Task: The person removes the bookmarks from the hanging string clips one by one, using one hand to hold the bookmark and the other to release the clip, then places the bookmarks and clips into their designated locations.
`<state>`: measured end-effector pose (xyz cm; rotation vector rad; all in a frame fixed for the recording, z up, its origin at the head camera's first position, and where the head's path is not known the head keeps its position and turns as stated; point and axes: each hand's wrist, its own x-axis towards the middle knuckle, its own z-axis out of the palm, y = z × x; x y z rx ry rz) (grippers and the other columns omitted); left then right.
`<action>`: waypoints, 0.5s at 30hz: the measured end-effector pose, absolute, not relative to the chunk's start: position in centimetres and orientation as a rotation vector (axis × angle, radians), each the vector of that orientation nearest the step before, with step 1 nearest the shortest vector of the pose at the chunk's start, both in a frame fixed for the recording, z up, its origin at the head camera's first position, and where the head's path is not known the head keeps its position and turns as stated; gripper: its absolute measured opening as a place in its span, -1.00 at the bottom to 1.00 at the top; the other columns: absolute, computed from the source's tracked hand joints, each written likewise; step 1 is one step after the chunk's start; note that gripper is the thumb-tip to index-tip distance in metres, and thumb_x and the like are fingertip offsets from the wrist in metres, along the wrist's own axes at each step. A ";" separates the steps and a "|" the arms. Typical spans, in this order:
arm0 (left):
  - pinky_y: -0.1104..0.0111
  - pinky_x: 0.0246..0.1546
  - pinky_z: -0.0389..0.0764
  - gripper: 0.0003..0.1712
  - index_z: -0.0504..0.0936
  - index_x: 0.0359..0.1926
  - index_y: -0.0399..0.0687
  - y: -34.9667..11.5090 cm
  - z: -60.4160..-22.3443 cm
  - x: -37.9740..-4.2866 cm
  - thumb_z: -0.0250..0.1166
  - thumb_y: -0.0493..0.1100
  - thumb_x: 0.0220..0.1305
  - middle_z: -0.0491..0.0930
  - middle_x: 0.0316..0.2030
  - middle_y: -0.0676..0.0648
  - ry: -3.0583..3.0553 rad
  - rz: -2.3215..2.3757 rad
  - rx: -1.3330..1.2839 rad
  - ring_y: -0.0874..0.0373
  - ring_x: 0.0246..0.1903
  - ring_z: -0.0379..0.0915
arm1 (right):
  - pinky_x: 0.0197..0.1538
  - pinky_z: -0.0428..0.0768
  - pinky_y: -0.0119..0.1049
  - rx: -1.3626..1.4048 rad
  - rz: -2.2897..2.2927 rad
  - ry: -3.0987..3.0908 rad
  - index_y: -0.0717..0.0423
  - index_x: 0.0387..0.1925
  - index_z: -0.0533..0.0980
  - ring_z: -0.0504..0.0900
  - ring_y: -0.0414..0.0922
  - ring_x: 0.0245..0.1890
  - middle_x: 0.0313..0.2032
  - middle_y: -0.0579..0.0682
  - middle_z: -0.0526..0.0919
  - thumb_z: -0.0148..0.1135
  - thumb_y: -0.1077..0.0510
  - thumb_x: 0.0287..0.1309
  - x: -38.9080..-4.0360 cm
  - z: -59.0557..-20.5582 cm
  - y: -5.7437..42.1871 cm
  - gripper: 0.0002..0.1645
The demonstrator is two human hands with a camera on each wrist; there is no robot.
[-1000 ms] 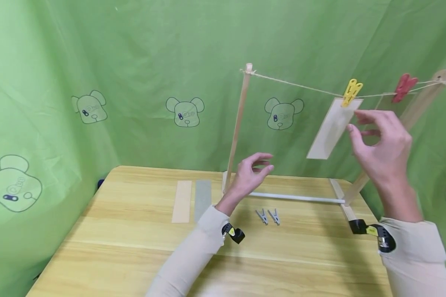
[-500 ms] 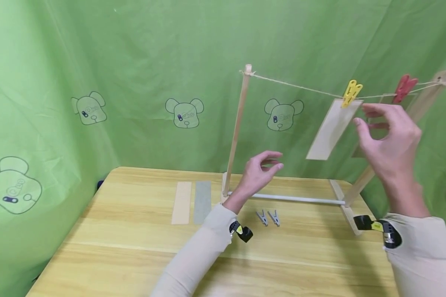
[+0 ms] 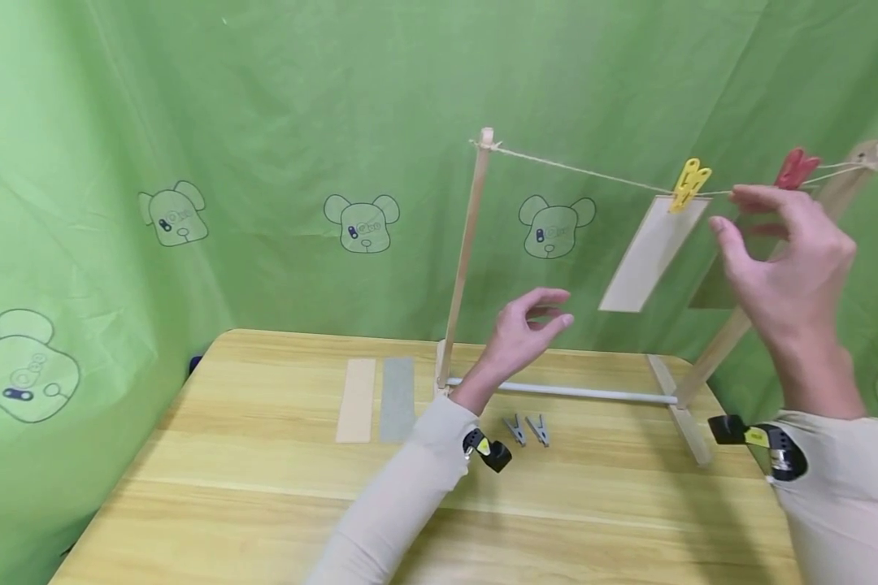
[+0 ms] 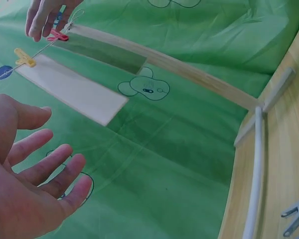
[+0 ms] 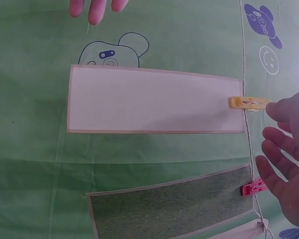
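Note:
A white card [image 3: 653, 258] hangs from the string by a yellow clothespin [image 3: 688, 185]. Farther right, a red clothespin [image 3: 797, 169] holds a dark grey-green card [image 5: 174, 206] on the same string; in the head view my right hand [image 3: 797, 260] covers much of that card. The right hand is raised near the red clothespin, fingers loosely bent and holding nothing; whether it touches the string is unclear. Lower, my left hand [image 3: 523, 333] hovers above the table behind the grey clothespins [image 3: 527, 430]. Its spread fingers [image 4: 55, 179] hold nothing.
A wooden frame with a left post [image 3: 466, 260], a right post [image 3: 728, 337] and a white bottom bar [image 3: 578, 392] carries the string. Left of it on the table [image 3: 212, 455] lie a peach card [image 3: 355, 400] and a grey-green card [image 3: 397, 399]. Green curtains [image 3: 410, 81] surround everything.
Both hands have drifted right and slightly up. My right hand has moved away from the white card toward the red clothespin. The cards and clothespins stay in place.

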<state>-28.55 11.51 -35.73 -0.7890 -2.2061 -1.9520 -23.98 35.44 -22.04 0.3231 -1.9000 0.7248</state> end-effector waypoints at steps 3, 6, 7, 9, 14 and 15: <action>0.48 0.10 0.60 -0.56 0.58 0.25 -0.01 11.8 -35.6 -28.7 0.37 -0.15 0.38 0.63 0.18 0.01 -2.197 -1.953 -0.793 0.16 0.12 0.57 | 0.06 0.51 -0.66 0.307 0.709 -1.923 0.23 0.07 0.66 0.51 -0.61 -0.14 0.02 0.10 0.74 0.41 0.22 0.24 -24.3 -22.0 35.7 -0.63; 0.46 0.11 0.61 -0.56 0.58 0.25 -0.03 12.1 -35.6 -28.8 0.36 -0.17 0.39 0.63 0.18 -0.03 -2.188 -1.956 -0.788 0.15 0.12 0.58 | 0.07 0.47 -0.66 0.302 0.693 -1.929 0.18 0.08 0.67 0.49 -0.62 -0.13 0.03 0.06 0.74 0.42 0.18 0.24 -24.7 -21.9 36.0 -0.62; 0.46 0.11 0.61 -0.56 0.58 0.25 -0.03 12.2 -35.6 -28.8 0.36 -0.17 0.39 0.63 0.17 -0.04 -2.184 -1.957 -0.786 0.13 0.13 0.58 | 0.08 0.46 -0.66 0.302 0.690 -1.928 0.17 0.08 0.67 0.49 -0.62 -0.12 0.03 0.06 0.75 0.43 0.18 0.23 -24.8 -21.9 36.0 -0.62; 0.49 0.09 0.60 -0.56 0.58 0.25 -0.04 12.4 -35.6 -28.8 0.36 -0.18 0.39 0.64 0.17 -0.04 -2.176 -1.962 -0.778 0.12 0.14 0.57 | 0.07 0.45 -0.66 0.304 0.696 -1.921 0.16 0.07 0.68 0.50 -0.61 -0.10 0.03 0.04 0.75 0.44 0.18 0.22 -25.0 -21.8 36.0 -0.62; 0.47 0.10 0.61 -0.56 0.58 0.25 -0.04 12.9 -35.5 -29.1 0.36 -0.19 0.38 0.65 0.14 0.01 -2.153 -1.986 -0.761 0.18 0.12 0.57 | 0.05 0.46 -0.67 0.344 0.681 -1.903 0.20 0.05 0.68 0.49 -0.66 -0.14 0.02 -0.10 0.75 0.44 0.22 0.20 -25.5 -21.5 36.0 -0.63; 0.48 0.10 0.61 -0.56 0.58 0.25 -0.03 13.0 -35.5 -29.1 0.36 -0.19 0.38 0.65 0.14 0.02 -2.150 -1.992 -0.759 0.20 0.11 0.57 | 0.05 0.45 -0.67 0.344 0.679 -1.903 0.20 0.05 0.68 0.48 -0.67 -0.14 0.02 -0.11 0.75 0.44 0.23 0.21 -25.6 -21.4 36.0 -0.63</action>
